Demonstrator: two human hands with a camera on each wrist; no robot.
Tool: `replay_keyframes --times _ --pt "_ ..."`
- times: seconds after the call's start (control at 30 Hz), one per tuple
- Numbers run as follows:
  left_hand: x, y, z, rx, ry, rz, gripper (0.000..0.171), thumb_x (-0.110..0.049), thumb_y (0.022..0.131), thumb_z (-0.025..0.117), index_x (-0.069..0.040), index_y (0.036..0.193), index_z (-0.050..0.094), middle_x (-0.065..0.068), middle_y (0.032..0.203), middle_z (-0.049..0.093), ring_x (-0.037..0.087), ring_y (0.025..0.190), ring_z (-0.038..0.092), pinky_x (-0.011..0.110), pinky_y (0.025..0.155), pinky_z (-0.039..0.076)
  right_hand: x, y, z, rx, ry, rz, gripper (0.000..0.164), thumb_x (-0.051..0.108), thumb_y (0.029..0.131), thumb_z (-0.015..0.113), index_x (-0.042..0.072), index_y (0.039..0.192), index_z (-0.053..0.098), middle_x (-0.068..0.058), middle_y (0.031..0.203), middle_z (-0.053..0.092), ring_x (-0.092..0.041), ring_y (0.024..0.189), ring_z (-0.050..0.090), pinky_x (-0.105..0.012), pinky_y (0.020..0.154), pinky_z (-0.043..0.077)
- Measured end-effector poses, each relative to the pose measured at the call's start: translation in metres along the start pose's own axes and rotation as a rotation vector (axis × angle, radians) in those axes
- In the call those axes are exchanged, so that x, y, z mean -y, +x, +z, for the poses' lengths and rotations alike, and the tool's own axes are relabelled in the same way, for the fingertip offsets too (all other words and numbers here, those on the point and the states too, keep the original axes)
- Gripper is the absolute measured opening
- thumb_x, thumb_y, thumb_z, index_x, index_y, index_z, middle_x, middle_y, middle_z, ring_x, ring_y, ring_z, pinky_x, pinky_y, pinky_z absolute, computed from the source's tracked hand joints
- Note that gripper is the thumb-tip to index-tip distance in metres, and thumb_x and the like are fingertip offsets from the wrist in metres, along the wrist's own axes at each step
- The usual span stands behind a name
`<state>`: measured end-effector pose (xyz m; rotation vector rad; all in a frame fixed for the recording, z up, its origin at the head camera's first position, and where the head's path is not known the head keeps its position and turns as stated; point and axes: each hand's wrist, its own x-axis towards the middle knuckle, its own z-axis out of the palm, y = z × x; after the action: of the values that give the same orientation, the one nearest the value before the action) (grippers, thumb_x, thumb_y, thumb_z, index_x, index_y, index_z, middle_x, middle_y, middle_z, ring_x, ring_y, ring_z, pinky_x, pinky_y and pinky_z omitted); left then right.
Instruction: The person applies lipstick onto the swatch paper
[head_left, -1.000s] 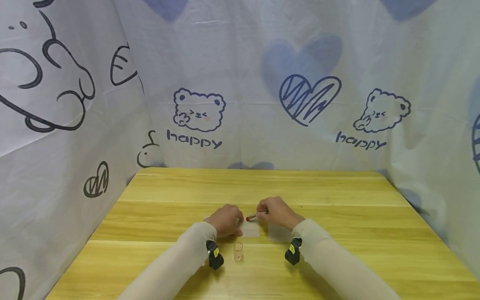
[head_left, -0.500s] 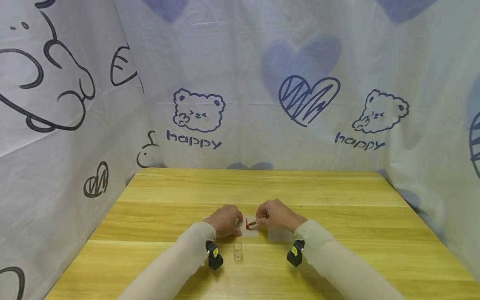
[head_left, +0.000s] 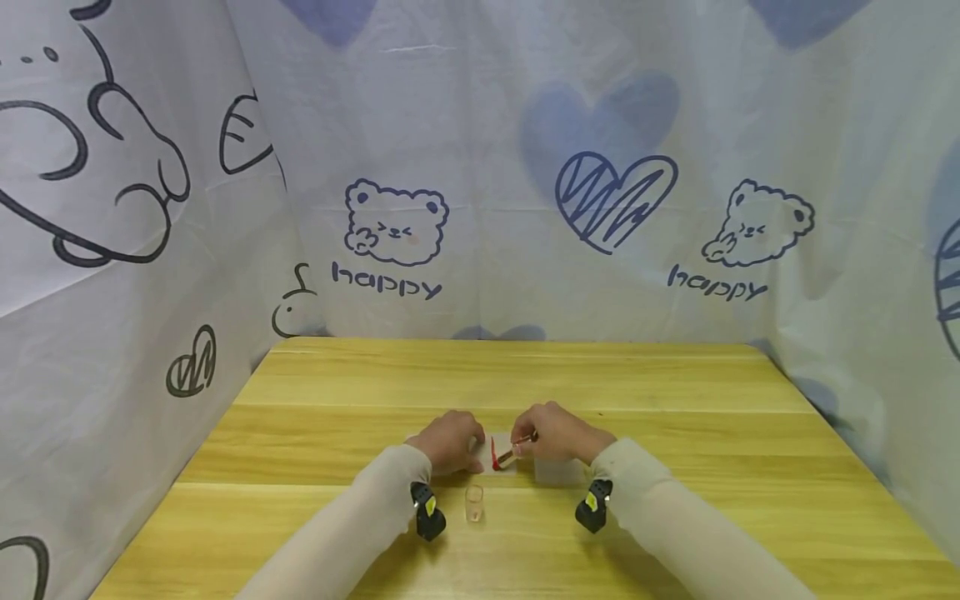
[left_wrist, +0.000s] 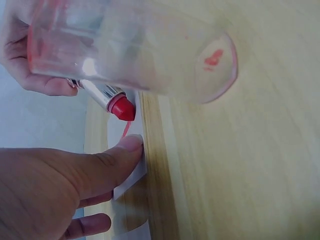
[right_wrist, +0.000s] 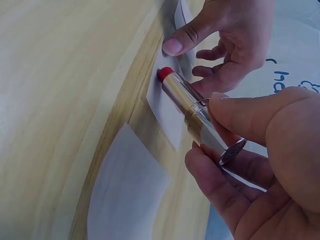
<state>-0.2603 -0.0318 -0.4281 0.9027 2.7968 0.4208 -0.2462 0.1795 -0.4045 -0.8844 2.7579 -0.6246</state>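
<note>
Clamped between thumb and fingers of the right hand [head_left: 551, 431]: a red lipstick [right_wrist: 197, 112] in a shiny metallic tube, thumb along one side, fingertips against the other. Gripped toward the base end, with barrel and red bullet jutting past the fingertips toward the left hand [head_left: 448, 443]. Tilted, bullet lowest and, by the look of it, touching a white paper slip [right_wrist: 162, 107], near the slip's edge on the person's side. About midway between left and right edges of the wooden table [head_left: 337, 375], well short of its far edge. On the same slip, a thin red line [head_left: 492, 450], stretching from the bullet toward the table's far edge.

Left thumb pressed on the slip, close to the red line and just beside the bullet; thumb and other fingers apart, the latter partly hidden.

Partly under the right hand, toward the table's right edge, a second white slip [right_wrist: 127, 190]. Past the left hand, toward the left edge, part of another slip [left_wrist: 140, 234]. Nearer the person than the slips, a transparent cap [head_left: 474, 504], upright and red-smeared inside.

On both wrists, black cameras [head_left: 429, 512] over pale sleeves [head_left: 352, 517]. Beyond the far edge, a printed cloth backdrop [head_left: 480, 125].
</note>
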Motion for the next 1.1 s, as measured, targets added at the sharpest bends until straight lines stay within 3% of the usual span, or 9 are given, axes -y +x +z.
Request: replay_keyframes --times 0.33,0.63,0.9,1.1 --pt "-0.001 0.0 -0.001 0.012 0.014 -0.002 0.038 -0.028 0.078 0.083 -0.009 0.109 0.072 0.004 0.106 0.065 0.025 0.103 0.059 0.038 0.089 0.049 -0.002 -0.004 -0.005 -0.024 0.024 0.011 0.004 0.017 0.092 0.069 0.014 0.091 0.071 0.008 0.084 0.066 -0.009 0.078 0.059 -0.032 0.071 0.051" --pt "-0.003 0.001 -0.005 0.016 -0.047 -0.014 0.037 -0.028 0.081 0.081 -0.009 0.111 0.072 0.004 0.11 0.067 0.025 0.104 0.061 0.039 0.088 0.05 -0.012 -0.009 -0.006 -0.083 0.068 0.061 0.006 0.021 0.092 0.068 0.015 0.092 0.07 0.009 0.078 0.061 -0.01 0.067 0.051 -0.031 0.063 0.046" --pt "-0.016 0.008 -0.012 0.033 -0.028 0.027 0.037 -0.028 0.084 0.078 -0.009 0.114 0.071 0.005 0.113 0.066 0.023 0.105 0.06 0.038 0.089 0.05 -0.025 -0.016 -0.013 -0.113 0.076 0.035 0.006 0.019 0.092 0.068 0.014 0.093 0.07 0.009 0.08 0.064 -0.009 0.066 0.052 -0.029 0.061 0.046" --pt "-0.028 0.015 -0.015 0.066 -0.012 0.041 0.039 -0.028 0.086 0.076 -0.007 0.117 0.069 0.005 0.111 0.067 0.017 0.093 0.063 0.032 0.083 0.051 -0.036 -0.021 -0.015 -0.133 0.07 0.03 0.007 0.02 0.092 0.068 0.014 0.092 0.07 0.009 0.081 0.064 -0.008 0.067 0.052 -0.028 0.062 0.046"
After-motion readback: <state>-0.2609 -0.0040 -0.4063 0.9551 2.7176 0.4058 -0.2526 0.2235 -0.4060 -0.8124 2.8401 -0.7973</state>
